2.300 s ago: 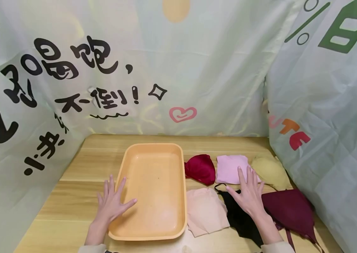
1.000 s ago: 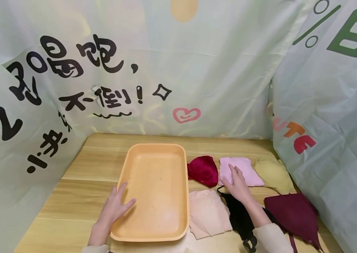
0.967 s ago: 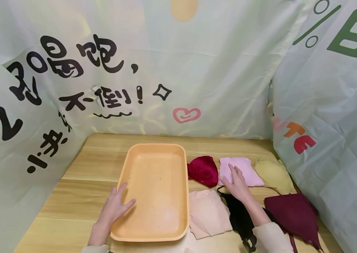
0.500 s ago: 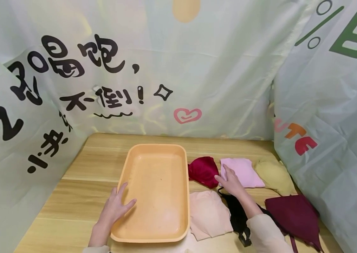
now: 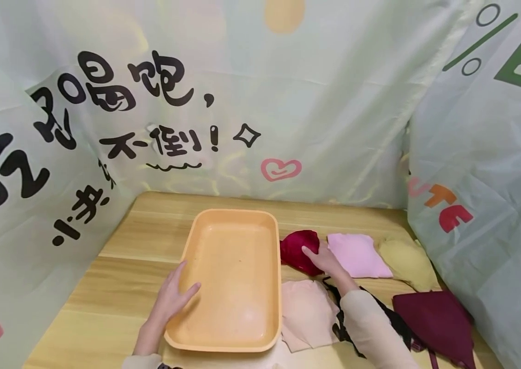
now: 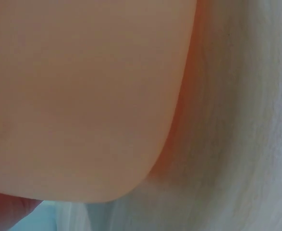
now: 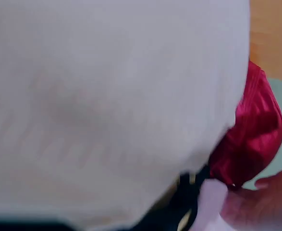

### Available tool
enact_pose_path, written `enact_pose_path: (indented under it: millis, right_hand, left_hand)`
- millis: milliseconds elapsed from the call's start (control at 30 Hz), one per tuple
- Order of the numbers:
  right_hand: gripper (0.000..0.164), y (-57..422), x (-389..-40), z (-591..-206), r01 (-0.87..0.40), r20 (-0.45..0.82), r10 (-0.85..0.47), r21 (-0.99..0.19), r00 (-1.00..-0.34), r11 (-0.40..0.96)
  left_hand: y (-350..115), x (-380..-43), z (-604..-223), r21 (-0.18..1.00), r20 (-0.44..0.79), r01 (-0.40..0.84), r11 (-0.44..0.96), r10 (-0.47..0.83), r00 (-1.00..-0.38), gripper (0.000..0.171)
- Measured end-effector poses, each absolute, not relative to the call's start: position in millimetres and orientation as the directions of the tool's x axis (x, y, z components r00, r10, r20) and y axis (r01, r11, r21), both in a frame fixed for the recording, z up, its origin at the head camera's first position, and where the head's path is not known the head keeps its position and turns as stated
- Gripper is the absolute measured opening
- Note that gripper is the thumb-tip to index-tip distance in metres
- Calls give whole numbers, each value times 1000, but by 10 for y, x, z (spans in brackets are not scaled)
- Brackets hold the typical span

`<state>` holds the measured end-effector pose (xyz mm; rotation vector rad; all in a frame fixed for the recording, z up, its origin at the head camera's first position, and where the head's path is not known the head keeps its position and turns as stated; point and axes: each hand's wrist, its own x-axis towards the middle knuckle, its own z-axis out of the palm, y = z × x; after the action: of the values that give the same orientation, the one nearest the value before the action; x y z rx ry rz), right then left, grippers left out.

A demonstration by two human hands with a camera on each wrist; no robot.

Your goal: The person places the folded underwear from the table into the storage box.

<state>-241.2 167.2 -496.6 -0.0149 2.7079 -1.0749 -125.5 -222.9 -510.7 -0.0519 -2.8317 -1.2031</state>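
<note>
On the wooden table lies an orange-tan plastic tray [image 5: 230, 266] with nothing in it. My left hand [image 5: 170, 297] rests at its left rim, thumb spread over the inside and fingers fairly straight along the outer edge. A fingertip [image 6: 8, 209] shows at the tray's edge in the left wrist view. To the right of the tray sits a shiny crimson bra [image 5: 298, 251], folded cup on cup. My right hand [image 5: 327, 259] is at its right end, thumb over the cup and fingers extended behind it. In the right wrist view, the fingers stand beside the crimson cup [image 7: 256, 139].
Beside the crimson bra lie a folded pink garment [image 5: 357, 255] and a yellow bra [image 5: 405, 261]. Nearer are a pale peach garment [image 5: 306, 312], a black strappy garment [image 5: 387, 318] partly under my right sleeve, and a maroon bra [image 5: 436, 320]. Printed curtains [image 5: 334, 128] enclose the table.
My right hand has moved left from over the pink garment to the crimson bra. The left hand has come down to the tray's rim. The view has turned slightly left.
</note>
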Motion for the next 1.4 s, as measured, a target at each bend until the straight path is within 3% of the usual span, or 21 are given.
enact_pose_path:
  millis: [200, 433, 833, 1033, 1400]
  right_hand:
    - [80, 1547, -2468, -5038, 169, -230, 46, -548, -972, 819]
    - [86, 1512, -2543, -5080, 188, -222, 52, -651, -974, 735]
    - [85, 1591, -2599, -5030, 310, -307, 49, -922, -950, 230]
    - [83, 1623, -2589, -5035, 382, -384, 42, -923, -922, -50]
    - [63, 1598, -2552, -4984, 346, -353, -20, -904, -935, -252]
  left_hand:
    - [-2255, -1264, -5115, 806, 13, 25, 591, 24, -1000, 76]
    - [-2260, -1262, -5106, 826, -44, -19, 564, 30, -999, 79]
    - [-2260, -1274, -5111, 815, -45, -22, 579, 25, -999, 81]
    - [-2261, -1260, -5100, 816, -39, -12, 578, 34, -999, 80]
    - [-2261, -1263, -5116, 834, 3, 41, 551, 70, -998, 79]
